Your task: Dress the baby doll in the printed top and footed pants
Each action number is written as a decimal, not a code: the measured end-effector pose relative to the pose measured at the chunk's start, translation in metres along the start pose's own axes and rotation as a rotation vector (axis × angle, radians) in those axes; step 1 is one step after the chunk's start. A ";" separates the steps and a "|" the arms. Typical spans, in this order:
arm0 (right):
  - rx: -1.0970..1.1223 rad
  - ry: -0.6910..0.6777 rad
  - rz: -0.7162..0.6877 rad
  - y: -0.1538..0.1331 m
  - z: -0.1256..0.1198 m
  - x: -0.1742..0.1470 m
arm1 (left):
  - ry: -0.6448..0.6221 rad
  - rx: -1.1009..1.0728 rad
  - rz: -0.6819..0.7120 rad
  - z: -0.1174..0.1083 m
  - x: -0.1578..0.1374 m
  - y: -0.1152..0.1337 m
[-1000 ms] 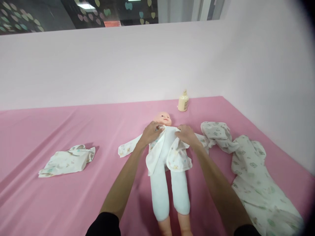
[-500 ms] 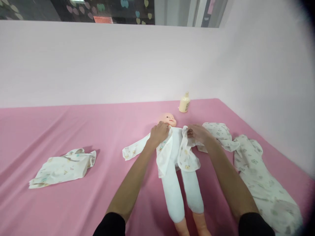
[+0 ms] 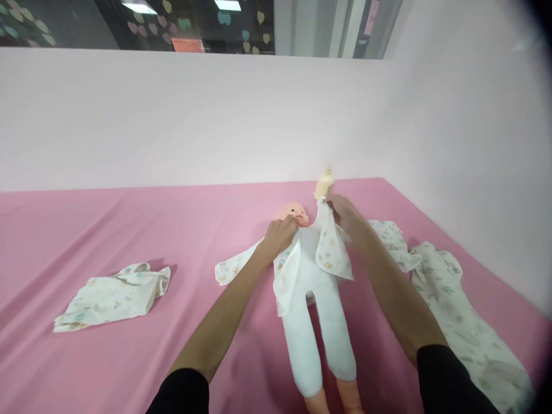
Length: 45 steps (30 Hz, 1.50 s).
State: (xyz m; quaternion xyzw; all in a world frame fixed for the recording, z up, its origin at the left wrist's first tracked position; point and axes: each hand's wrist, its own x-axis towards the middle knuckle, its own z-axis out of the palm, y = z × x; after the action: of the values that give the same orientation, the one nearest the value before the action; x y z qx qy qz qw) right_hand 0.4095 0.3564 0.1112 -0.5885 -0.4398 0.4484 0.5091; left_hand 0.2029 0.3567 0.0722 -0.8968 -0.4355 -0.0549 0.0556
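A baby doll (image 3: pixel 308 270) with a white cloth body lies on its back, its head at the far end and its feet toward me. A white printed baby shirt (image 3: pixel 288 276) lies open at the front around its upper body, one sleeve stretched out to the left. My left hand (image 3: pixel 281 233) is closed on the shirt's left front edge near the doll's neck. My right hand (image 3: pixel 342 211) pinches the right front edge and holds it up off the chest. The doll's arms are hidden.
A pale yellow pump bottle (image 3: pixel 324 185) stands behind the doll. Folded printed clothing (image 3: pixel 114 296) lies at the left on the pink sheet (image 3: pixel 190 230). More printed baby clothes (image 3: pixel 457 310) lie at the right. White walls (image 3: pixel 194 121) border the back and right.
My right hand has risen and moved away from me, lifting the shirt's right front panel off the doll. My left hand stays at the neck edge. The view has tilted up slightly.
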 end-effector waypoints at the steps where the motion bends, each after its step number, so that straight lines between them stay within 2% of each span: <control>1: -0.047 -0.028 -0.008 -0.001 0.004 -0.002 | -0.004 0.002 0.000 0.000 0.000 0.000; 7: -0.343 -0.215 -0.030 0.020 0.029 -0.021 | 0.053 -0.088 -0.021 0.005 -0.001 -0.001; 10: -0.434 -0.214 -0.063 0.028 0.029 -0.021 | 0.118 -0.128 -0.047 0.008 -0.004 -0.001; 14: -0.492 -0.139 -0.118 0.031 0.027 -0.023 | 0.166 -0.197 -0.065 0.009 -0.009 0.000; 19: -0.406 -0.050 -0.151 0.027 0.037 -0.027 | 0.184 -0.295 -0.098 0.011 -0.010 -0.002; 24: -0.211 -0.177 -0.198 0.028 0.045 -0.019 | 0.204 -0.416 -0.093 0.017 -0.008 -0.003; 27: -0.134 -0.236 -0.163 0.030 0.043 -0.016 | 0.204 -0.441 -0.104 0.018 -0.007 -0.002; 35: -0.163 -0.240 -0.100 0.025 0.035 -0.022 | 0.154 -0.428 -0.144 0.012 -0.007 0.002; 42: -0.183 -0.264 -0.091 0.033 0.030 -0.017 | 0.262 -0.566 -0.076 0.022 -0.006 0.001; 45: -0.161 -0.289 -0.090 0.037 0.030 -0.013 | 0.274 -0.655 -0.035 0.018 -0.007 -0.002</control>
State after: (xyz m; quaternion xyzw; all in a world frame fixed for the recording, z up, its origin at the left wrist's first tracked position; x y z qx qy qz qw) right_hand 0.3801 0.3459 0.0729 -0.5364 -0.5690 0.4683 0.4112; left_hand 0.1979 0.3557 0.0538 -0.8437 -0.3987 -0.3123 -0.1780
